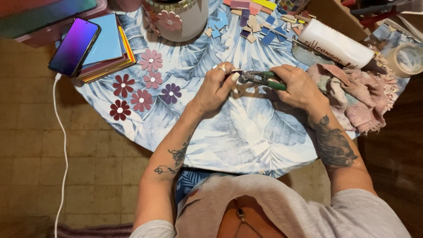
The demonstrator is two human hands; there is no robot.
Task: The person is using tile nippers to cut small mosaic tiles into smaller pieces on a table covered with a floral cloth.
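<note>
right hand (298,86) closed around green-handled nippers (261,78), fingers wrapped on the grips, above the middle of the leaf-print worktop (246,132). left hand (217,88) pinching a tiny piece (236,72) at the nipper tip; piece mostly hidden, colour hard to tell. six flower shapes (151,60) flat at left. pale jar (178,17) cut off at the top edge, contents unseen. loose tile bits (246,22) too many and small to count. one phone (74,46) on stacked coloured sheets (108,48). one white tube (337,44), one pink cloth (357,94), one tape roll (407,59), partly cropped.
</note>
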